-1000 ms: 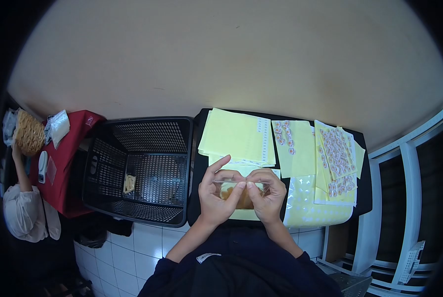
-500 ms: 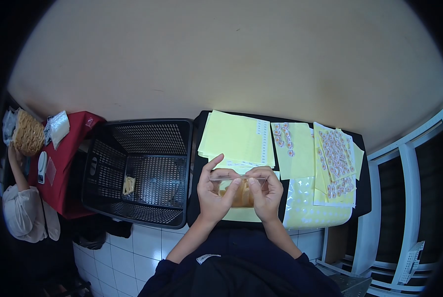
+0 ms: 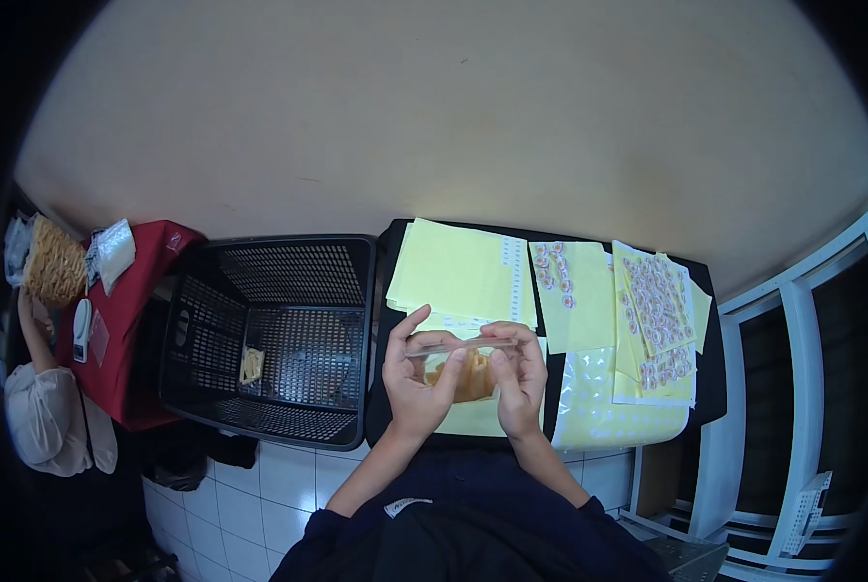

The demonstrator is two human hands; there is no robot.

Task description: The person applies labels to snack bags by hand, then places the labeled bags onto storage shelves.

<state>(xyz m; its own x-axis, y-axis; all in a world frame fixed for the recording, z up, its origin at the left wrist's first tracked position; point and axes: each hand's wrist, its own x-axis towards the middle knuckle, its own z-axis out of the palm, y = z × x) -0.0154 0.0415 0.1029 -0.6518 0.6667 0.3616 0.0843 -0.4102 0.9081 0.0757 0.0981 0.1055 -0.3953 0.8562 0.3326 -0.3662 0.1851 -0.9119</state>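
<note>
Between my hands hangs a clear plastic bag (image 3: 474,378) with yellowish-brown pieces inside, its top edge level across my fingers. My left hand (image 3: 417,373) pinches the left part of that edge, with the index finger sticking up. On the other side my right hand (image 3: 517,373) grips the edge between thumb and fingers. Behind and under the bag lie yellow sticker sheets (image 3: 453,272) on a black-covered table (image 3: 570,235). To the right are sheets with round printed stickers (image 3: 657,306) and a glossy sheet of pale dots (image 3: 599,412).
A black plastic crate (image 3: 289,238) left of the table holds a small pack of pale-yellow sticks (image 3: 252,366). Farther left, a red-covered table (image 3: 124,330) bears a white scale (image 3: 82,330) and plastic bags (image 3: 116,254). There a person's arm (image 3: 36,335) reaches toward a large bag of brown food (image 3: 54,264).
My right thumb has moved off the middle of the bag's edge and my right hand has shifted slightly left. More of the bag's contents shows between my hands.
</note>
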